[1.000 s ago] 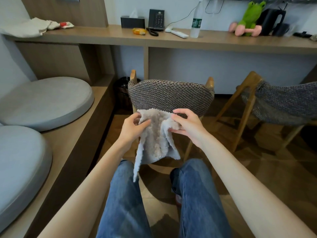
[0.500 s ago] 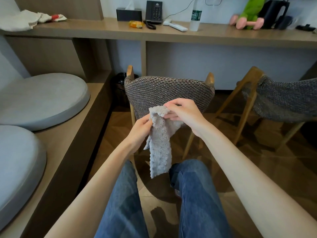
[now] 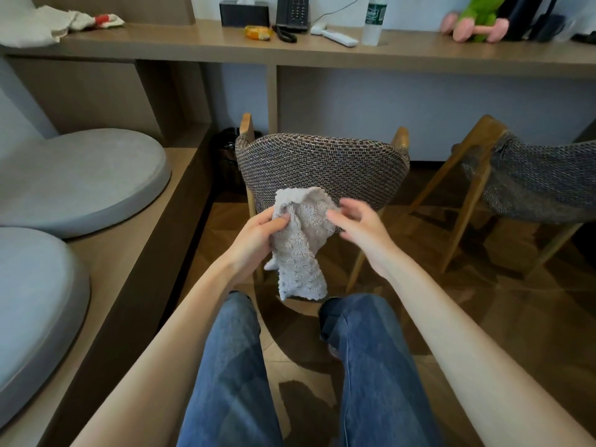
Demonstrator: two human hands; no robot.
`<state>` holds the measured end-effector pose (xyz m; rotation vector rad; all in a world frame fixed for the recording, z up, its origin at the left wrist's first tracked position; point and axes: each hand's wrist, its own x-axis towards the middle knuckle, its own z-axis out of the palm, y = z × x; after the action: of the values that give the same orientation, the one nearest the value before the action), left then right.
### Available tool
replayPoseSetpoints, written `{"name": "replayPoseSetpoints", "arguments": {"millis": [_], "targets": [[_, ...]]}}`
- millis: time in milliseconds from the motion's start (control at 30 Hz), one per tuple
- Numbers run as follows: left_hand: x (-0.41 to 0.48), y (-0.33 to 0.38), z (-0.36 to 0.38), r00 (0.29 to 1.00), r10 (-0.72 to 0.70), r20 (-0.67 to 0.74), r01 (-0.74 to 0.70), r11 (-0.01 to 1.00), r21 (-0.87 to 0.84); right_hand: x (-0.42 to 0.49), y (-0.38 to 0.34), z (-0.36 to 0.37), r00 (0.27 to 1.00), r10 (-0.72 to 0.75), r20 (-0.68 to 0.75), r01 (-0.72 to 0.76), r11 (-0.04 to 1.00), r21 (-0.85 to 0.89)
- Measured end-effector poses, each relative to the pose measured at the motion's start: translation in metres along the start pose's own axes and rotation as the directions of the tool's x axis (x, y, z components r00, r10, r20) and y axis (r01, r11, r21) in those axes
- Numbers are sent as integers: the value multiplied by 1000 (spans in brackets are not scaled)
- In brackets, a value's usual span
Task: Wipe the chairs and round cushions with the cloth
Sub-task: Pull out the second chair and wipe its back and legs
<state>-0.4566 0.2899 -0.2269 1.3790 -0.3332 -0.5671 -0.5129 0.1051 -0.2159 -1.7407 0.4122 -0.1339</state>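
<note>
Centre of frame: pale grey knitted cloth (image 3: 301, 243), bunched, hangs from left hand (image 3: 258, 233), thumb and curled fingers clamped on its upper left edge. Right hand (image 3: 361, 227) just beside cloth's right edge, fingers apart, loosely bent, gripping nothing; blurred, thumb contact unclear. Behind cloth: brown woven-back wooden chair (image 3: 322, 166); second woven-back chair (image 3: 532, 185) at right edge. Left of frame: upper round grey cushion (image 3: 80, 179) and lower round grey cushion (image 3: 32, 301) on wooden bench (image 3: 135, 253).

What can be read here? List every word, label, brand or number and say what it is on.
Nothing reads clearly.
Water bottle, green label: white print, too blurred to read.
Desk phone, keypad: key markings too small to read.
Orange packet: print too blurred to read.
</note>
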Motion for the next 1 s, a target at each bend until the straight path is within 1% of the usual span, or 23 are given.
{"name": "replayPoseSetpoints", "arguments": {"millis": [67, 100, 133, 167, 200, 233, 267, 300, 333, 367, 400, 467, 533, 600, 633, 700, 733, 800, 833, 867, 933, 967, 1000], "targets": [[-4, 4, 2, 998, 4, 62, 0, 998, -57, -2, 13, 7, 956, 223, 189, -258, 949, 184], [-4, 5, 2, 997, 7, 77, 0, 996, -95, -5, 16, 8, 937, 251, 241, -309, 919, 243], [-4, 6, 1, 997, 2, 78, 8, 991, -131, -7, 18, 10, 936, 233, 264, -306, 908, 285], [-5, 7, -2, 998, -9, 65, 19, 987, -157, -9, 18, 11, 954, 184, 235, -251, 921, 298], [-5, 6, -6, 1000, -15, 26, 18, 991, -129, -12, 16, 12, 979, 98, 177, -149, 942, 301], [-5, 6, -9, 999, 19, -29, -20, 1000, -11, -14, 12, 11, 996, -36, 77, 17, 970, 242], [-5, 6, -14, 993, 80, -86, -61, 978, 198, -16, 5, 8, 978, -206, -15, 207, 972, 109], [-4, 6, -17, 984, 150, -97, -99, 910, 403, -18, -2, 5, 928, -368, -60, 365, 929, -57], [-4, 6, -18, 973, 212, -90, -129, 826, 549, -19, -9, 5, 875, -482, -40, 467, 863, -191], [-4, 6, -18, 967, 239, -93, -133, 778, 613, -20, -16, 6, 847, -532, 10, 514, 812, -276], [-5, 7, -18, 965, 239, -107, -122, 771, 625, -20, -20, 6, 842, -538, 34, 522, 798, -300], [-7, 9, -16, 974, 183, -132, -93, 859, 503, -15, -23, 3, 854, -516, -64, 486, 836, -254], [-12, 14, -7, 981, 83, -174, -41, 971, 234, -10, -24, 0, 885, -435, -166, 412, 897, -160], [-12, 14, -1, 983, -43, -181, 54, 997, 58, -8, -25, -3, 914, -375, -154, 358, 925, -126], [-12, 13, 1, 989, -88, -123, 90, 996, 14, -7, -24, -3, 919, -370, -133, 353, 926, -135], [-17, 11, 8, 990, -137, 22, 137, 990, -21, -5, -22, -2, 924, -365, -113, 346, 925, -158], [-17, 7, 9, 990, -134, 45, 135, 991, -9, -4, -22, -2, 928, -347, -133, 325, 931, -166], [-15, 0, 9, 997, -80, -1, 80, 996, 48, -2, -22, -3, 943, -259, -208, 224, 958, -177], [-14, -2, 8, 997, -46, -61, 50, 996, 71, -1, -20, -5, 963, -175, -204, 147, 978, -145], [-13, -5, 6, 992, -21, -120, 33, 995, 96, -1, -18, -8, 986, -79, -147, 66, 994, -90], [-10, -9, -1, 978, 5, -209, 21, 992, 122, -5, -11, -14, 997, 30, 70, -33, 998, 49], [-10, -10, -4, 974, 14, -225, 14, 993, 121, -8, -5, -16, 985, 18, 173, -27, 999, 48], [-10, -11, -6, 974, 25, -226, 3, 993, 120, -10, 1, -17, 965, -28, 259, 37, 999, -30]]}}
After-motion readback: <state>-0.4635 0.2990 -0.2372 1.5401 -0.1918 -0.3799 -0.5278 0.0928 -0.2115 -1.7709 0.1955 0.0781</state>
